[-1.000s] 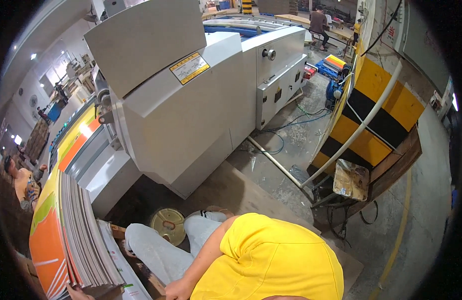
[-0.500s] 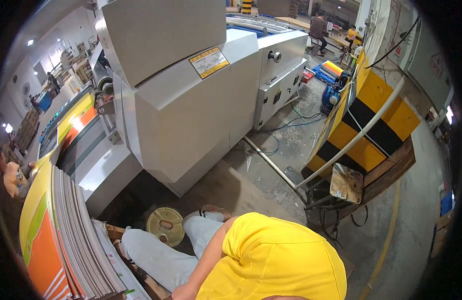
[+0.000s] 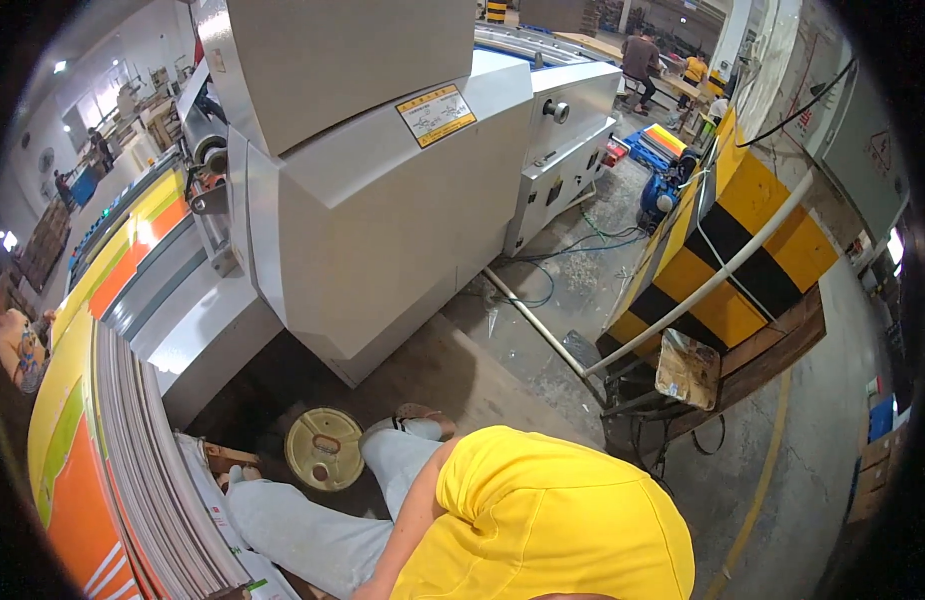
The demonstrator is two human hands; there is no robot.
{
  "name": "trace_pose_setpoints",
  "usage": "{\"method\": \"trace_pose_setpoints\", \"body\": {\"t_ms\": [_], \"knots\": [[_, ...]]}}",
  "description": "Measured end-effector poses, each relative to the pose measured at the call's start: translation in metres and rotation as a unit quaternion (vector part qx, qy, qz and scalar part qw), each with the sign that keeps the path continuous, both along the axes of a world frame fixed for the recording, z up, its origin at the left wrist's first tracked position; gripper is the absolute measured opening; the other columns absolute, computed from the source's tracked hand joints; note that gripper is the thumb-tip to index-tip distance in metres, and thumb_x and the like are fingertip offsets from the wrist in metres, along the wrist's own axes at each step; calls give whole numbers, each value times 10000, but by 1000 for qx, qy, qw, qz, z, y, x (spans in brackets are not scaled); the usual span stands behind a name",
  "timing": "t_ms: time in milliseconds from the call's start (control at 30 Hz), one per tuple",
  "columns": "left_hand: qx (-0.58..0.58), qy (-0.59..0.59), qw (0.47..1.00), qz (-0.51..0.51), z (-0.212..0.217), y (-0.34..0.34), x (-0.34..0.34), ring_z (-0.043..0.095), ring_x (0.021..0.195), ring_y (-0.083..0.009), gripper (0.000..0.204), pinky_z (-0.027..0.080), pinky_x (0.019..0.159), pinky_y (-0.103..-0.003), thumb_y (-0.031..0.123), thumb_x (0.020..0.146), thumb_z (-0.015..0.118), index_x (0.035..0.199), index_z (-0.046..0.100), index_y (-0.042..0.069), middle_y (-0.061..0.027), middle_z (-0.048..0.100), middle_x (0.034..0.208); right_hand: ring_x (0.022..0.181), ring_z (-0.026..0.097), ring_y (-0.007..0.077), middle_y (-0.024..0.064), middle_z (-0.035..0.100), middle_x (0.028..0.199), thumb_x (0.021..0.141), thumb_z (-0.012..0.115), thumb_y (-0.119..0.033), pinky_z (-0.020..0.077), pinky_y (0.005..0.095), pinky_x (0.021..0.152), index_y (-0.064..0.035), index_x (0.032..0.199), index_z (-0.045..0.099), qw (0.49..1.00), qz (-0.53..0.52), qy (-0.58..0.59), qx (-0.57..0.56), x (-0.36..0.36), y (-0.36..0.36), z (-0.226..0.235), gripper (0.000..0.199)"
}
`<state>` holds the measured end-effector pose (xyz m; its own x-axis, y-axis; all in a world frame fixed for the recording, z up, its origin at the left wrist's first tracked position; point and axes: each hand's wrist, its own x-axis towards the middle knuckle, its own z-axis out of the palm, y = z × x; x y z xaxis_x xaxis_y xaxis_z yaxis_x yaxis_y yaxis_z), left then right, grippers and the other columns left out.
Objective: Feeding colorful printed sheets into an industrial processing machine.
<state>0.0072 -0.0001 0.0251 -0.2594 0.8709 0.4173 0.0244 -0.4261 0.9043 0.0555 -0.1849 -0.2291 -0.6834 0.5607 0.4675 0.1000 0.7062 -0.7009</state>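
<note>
Neither of my hands shows. A bare forearm (image 3: 413, 522) comes out of a yellow sleeve (image 3: 543, 500) and leaves the picture at the lower edge, so its hand is hidden. Light grey-blue trouser legs (image 3: 298, 520) stretch beside it, with a sandalled foot (image 3: 423, 415) on the floor. Left of the legs rises a tall stack of grey board sheets (image 3: 148, 460), with a yellow, green and orange printed sheet (image 3: 68, 480) draped on its near side. Between the feet and the machine base stands a round cream drum lid (image 3: 325, 450).
A big grey machine (image 3: 393, 240) fills the middle; printed sheets (image 3: 138, 265) lie on its feed bed. A co-worker's arm (image 3: 21, 345) reaches in at the far left. Right are a striped yellow-black barrier (image 3: 713, 250), a white pipe (image 3: 723, 270) and floor cables (image 3: 573, 250).
The view has shifted slightly. Orange and yellow print now reaches farther along the feed bed toward the stack, and the co-worker's arm has moved a little. The forearm by the legs stays nearly the same.
</note>
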Motion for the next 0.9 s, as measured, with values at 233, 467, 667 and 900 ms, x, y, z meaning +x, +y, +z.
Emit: {"method": "trace_pose_setpoints", "body": {"t_ms": [233, 467, 667, 900], "knots": [[20, 2, 999, -25, -18, 27, -17, 477, 627, -190, 162, 399, 525, -302, 120, 731, 589, 739, 610, -41, -101, 526, 703, 718, 554, 312, 160, 570, 741, 817, 493, -310, 430, 407, 608, -78, 798, 572, 1000, 0, -3, -1, -4, -2, 3, 246], [41, 14, 999, -6, -16, 22, -13, 451, 604, -174, 195, 379, 512, -282, 146, 753, 568, 732, 615, -42, -74, 514, 652, 714, 554, 314, 158, 570, 737, 817, 492, -307, 430, 409, 606, -79, 794, 573, 1000, 2, -13, -4, 2, -4, 9, 243], [43, 13, 999, -5, -13, 20, -9, 431, 543, -179, 206, 355, 479, -285, 128, 749, 554, 664, 587, -56, -75, 476, 599, 710, 554, 315, 155, 570, 734, 817, 491, -305, 429, 412, 604, -80, 790, 574, 1000, 0, -22, -4, 7, -3, 13, 241], [18, -12, 1000, -8, -13, 22, -10, 398, 510, -173, 199, 334, 454, -278, 93, 722, 553, 574, 530, -37, -58, 416, 566, 706, 553, 317, 152, 570, 730, 817, 490, -302, 428, 415, 601, -81, 787, 575, 1000, 1, -29, -3, 17, -6, 20, 239]]}}
